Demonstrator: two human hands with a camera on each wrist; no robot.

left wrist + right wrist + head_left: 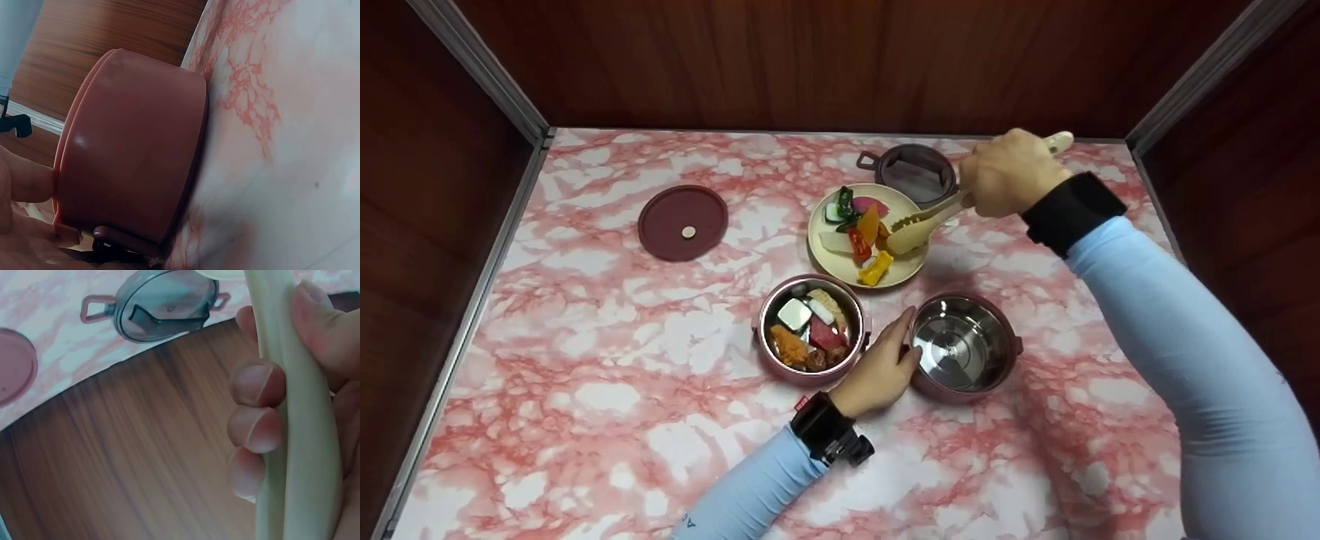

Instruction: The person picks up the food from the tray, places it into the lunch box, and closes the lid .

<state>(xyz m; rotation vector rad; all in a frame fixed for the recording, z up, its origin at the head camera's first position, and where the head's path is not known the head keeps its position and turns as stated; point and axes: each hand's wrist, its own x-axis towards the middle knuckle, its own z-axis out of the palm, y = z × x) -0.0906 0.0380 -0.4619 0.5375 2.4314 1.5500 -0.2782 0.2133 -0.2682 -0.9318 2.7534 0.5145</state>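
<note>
My right hand (1012, 172) grips a pair of cream tongs (937, 217), fingers wrapped round the handles (306, 416) in the right wrist view. The tong tips are over a cream plate (821, 262), at the right side of its food pieces: a red pepper-like piece (859, 245), an orange slice (869, 223), a yellow piece (876, 268) and dark greens. Whether the tips hold a piece, I cannot tell. My left hand (881, 375) holds the left rim of a pink steel-lined bowl (964, 345) with no food visible in it; the left wrist view shows its outer wall (129, 146).
Left of that hand stands a matching bowl (776, 367) filled with mixed food. A dark red round lid (682, 217) lies at the back left. Behind the plate is a dark clear lid with side loops (915, 172). Brown wooden walls (810, 67) enclose the marbled table (607, 360).
</note>
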